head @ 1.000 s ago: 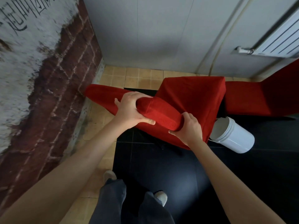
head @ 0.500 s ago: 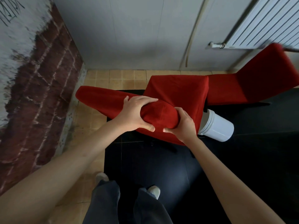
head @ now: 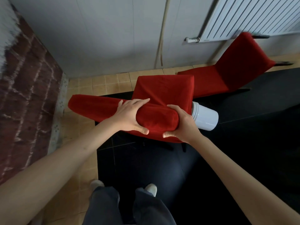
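A red fabric-covered chair [head: 164,90] stands in front of me, seen from above. Its padded top edge [head: 155,118] runs from the middle out to the left. My left hand [head: 129,116] grips this top edge from the left side, fingers over the far side and thumb underneath. At the right end of the same edge, my right hand [head: 180,125] grips the corner, with fingers curled over it and the thumb below.
A white plastic bucket [head: 204,116] lies on its side just right of the chair. A second red chair [head: 227,73] stands at the back right under a white radiator [head: 251,17]. A brick wall [head: 27,88] is close on the left. My feet [head: 151,189] stand on dark floor tiles.
My right hand has slid from under the padded edge to its right corner. The view has shifted, so the chairs sit lower and the radiator shows more.
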`<state>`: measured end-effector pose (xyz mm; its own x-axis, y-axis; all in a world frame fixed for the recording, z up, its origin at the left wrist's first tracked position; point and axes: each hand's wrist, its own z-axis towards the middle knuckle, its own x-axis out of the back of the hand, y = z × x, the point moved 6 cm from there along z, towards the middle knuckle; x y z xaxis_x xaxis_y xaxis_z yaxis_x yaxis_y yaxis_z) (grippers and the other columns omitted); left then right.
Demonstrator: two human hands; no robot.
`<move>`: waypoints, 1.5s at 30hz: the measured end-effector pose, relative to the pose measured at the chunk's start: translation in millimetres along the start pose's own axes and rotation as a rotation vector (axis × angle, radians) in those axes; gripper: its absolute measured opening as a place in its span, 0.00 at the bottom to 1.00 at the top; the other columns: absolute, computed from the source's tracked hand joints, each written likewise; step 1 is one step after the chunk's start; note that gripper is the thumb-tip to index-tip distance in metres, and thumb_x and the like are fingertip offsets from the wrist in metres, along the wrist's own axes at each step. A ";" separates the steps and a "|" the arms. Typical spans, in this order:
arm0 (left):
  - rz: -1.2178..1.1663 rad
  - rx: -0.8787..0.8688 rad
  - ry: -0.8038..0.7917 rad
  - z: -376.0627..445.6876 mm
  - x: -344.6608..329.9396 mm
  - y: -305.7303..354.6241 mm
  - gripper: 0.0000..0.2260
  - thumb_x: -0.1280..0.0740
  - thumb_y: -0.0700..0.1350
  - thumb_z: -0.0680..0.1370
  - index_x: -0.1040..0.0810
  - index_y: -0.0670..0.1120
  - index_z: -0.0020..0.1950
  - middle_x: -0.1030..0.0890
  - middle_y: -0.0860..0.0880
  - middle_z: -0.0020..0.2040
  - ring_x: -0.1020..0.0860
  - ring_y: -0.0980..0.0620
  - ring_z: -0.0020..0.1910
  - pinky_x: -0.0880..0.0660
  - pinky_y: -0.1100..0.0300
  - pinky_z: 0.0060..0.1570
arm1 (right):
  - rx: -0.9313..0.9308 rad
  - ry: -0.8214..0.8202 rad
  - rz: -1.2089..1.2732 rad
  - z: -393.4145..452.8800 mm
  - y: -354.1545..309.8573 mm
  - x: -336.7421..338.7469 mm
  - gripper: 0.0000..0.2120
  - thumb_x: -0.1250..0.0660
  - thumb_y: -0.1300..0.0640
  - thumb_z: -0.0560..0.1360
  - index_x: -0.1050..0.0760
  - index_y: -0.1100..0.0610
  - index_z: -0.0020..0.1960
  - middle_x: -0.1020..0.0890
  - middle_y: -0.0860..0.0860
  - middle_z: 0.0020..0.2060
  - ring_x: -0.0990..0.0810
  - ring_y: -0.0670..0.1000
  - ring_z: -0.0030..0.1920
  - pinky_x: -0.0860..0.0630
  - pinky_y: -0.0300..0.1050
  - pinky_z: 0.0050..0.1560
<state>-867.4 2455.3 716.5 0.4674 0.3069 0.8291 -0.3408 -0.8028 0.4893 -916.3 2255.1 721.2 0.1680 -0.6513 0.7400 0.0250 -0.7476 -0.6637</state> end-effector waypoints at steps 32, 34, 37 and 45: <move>0.136 0.156 -0.209 15.0 -9.5 -30.7 0.46 0.28 0.72 0.59 0.38 0.60 0.73 0.28 0.51 0.69 0.34 0.43 0.69 0.42 0.43 0.69 | -0.149 -0.072 -0.370 -21.4 -14.8 31.1 0.42 0.24 0.33 0.56 0.31 0.46 0.65 0.26 0.46 0.50 0.26 0.49 0.47 0.26 0.44 0.45; 0.156 0.126 -0.184 15.3 -15.5 -20.8 0.46 0.29 0.73 0.59 0.37 0.60 0.73 0.27 0.51 0.67 0.33 0.44 0.68 0.41 0.43 0.68 | -0.170 -0.126 -0.566 -19.4 -16.2 29.0 0.44 0.25 0.30 0.55 0.32 0.46 0.67 0.27 0.48 0.47 0.27 0.51 0.45 0.29 0.45 0.41; 0.172 0.070 -0.161 15.4 -23.4 -10.1 0.45 0.30 0.74 0.59 0.36 0.60 0.72 0.27 0.51 0.67 0.32 0.44 0.67 0.40 0.43 0.68 | -0.227 -0.181 -0.734 -22.4 -11.2 22.0 0.47 0.26 0.28 0.56 0.35 0.44 0.69 0.25 0.50 0.51 0.24 0.55 0.50 0.29 0.46 0.41; 0.257 -0.047 -0.175 19.7 -3.9 -52.9 0.47 0.25 0.69 0.58 0.35 0.55 0.73 0.27 0.52 0.68 0.28 0.47 0.67 0.36 0.45 0.67 | -0.341 -0.109 -0.705 -25.8 -9.8 23.7 0.45 0.27 0.28 0.57 0.34 0.42 0.70 0.23 0.48 0.57 0.24 0.55 0.56 0.31 0.45 0.42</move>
<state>-835.1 2486.6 682.0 0.4931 0.0005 0.8700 -0.5013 -0.8171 0.2846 -938.0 2243.6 748.1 0.3208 -0.0058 0.9471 -0.1395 -0.9894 0.0412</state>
